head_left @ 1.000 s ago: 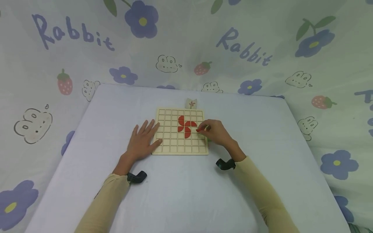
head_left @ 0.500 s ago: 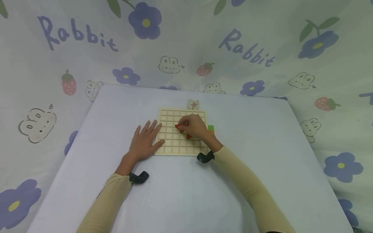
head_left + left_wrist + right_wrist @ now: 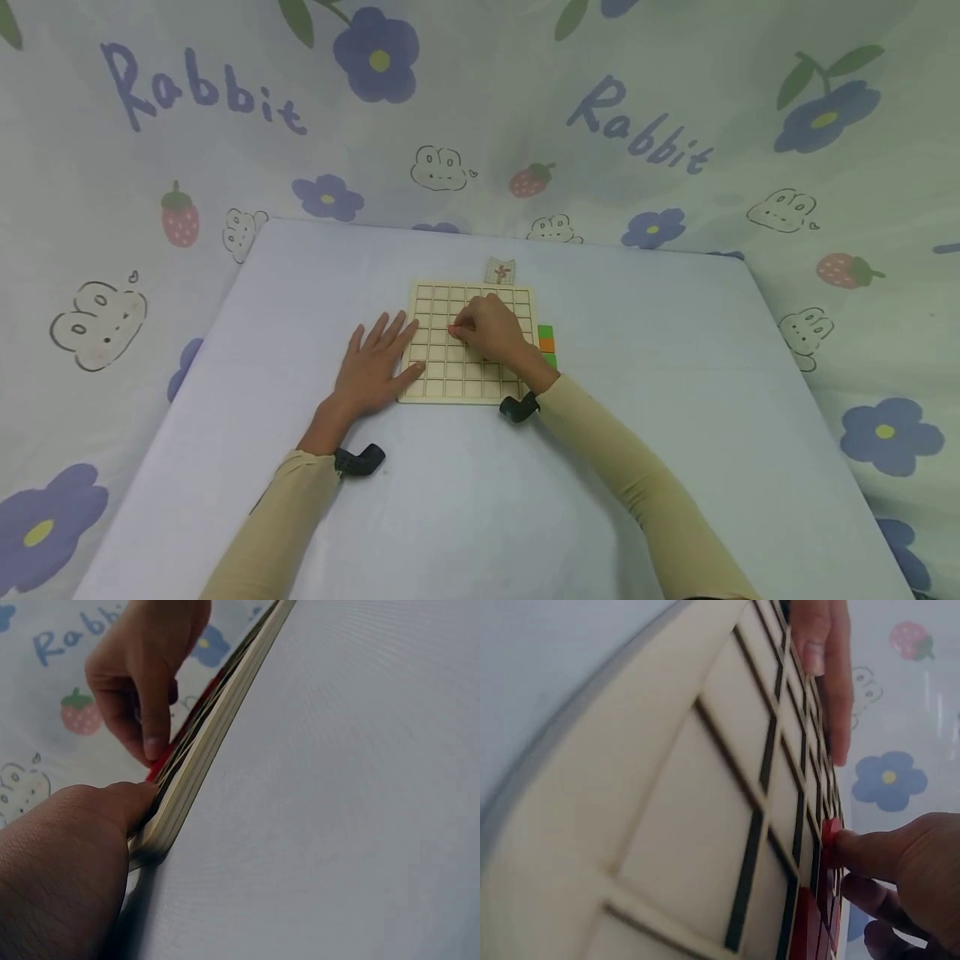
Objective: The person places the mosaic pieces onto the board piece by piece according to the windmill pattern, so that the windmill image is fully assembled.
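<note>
A square wooden grid board (image 3: 450, 388) lies on the white table. Spread fingers of my left hand (image 3: 372, 367) rest on its left edge, the thumb over the rim. Over the middle of the board, my right hand (image 3: 493, 327) pinches a small red piece (image 3: 452, 331) between thumb and fingers, low against a cell. The same piece (image 3: 830, 830) shows under the thumb in the right wrist view, touching the board. Another red piece (image 3: 802, 930) sits in the grid nearer that camera. In the head view my right hand covers the other red pieces.
Green and orange blocks (image 3: 546, 343) lie by the board's right edge, partly behind my right wrist. A small card (image 3: 501, 271) with a red pinwheel pattern stands or lies just beyond the far edge. A printed curtain (image 3: 442, 100) rises behind the table.
My right hand has moved left from the board's right side to its middle, carrying the red piece, then lowered slightly onto the grid. The left hand stays on the board's edge.
</note>
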Tool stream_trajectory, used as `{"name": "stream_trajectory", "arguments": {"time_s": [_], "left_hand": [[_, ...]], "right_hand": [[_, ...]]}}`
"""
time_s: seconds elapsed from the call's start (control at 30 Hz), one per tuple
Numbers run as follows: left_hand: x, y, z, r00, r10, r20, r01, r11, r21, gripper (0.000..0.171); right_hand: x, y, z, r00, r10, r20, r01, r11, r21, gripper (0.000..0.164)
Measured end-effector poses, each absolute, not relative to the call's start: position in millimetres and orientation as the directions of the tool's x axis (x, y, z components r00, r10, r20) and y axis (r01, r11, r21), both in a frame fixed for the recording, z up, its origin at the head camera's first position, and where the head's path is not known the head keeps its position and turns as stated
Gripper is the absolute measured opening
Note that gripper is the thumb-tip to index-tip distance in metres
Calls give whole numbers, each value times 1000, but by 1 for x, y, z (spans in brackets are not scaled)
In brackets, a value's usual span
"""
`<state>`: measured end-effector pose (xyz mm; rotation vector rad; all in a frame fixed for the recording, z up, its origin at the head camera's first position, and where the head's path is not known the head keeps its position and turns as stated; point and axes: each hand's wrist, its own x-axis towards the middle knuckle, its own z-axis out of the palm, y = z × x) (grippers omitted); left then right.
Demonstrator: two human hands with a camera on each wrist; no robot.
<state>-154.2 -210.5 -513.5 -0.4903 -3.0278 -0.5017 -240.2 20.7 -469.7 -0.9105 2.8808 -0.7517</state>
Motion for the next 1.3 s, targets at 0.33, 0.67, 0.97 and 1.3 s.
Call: {"name": "stream_trajectory", "arguments": {"time_s": [0.33,0.67,0.97,1.3], "left_hand": [[-153,-209,-510,-948,306,90,319,898,303,77],[-153,-208,-512,-946,312,93,325,892,313,77],[-152,-211,-509,-950,303,82,313,898,308,78],[-151,-207,-508,-951,296,88,309,899,311,77]], "right_hand": [[-234,17,-464,-786,-611,93,-596,709,-377,9],[-229,17,-464,-851,-525,8,-486,780,-394,12],[-228,21,-466,-826,-560,65,-530,733,-427,10],[-226,63,-463,-871,-489,50,-455,762,-460,13]]}}
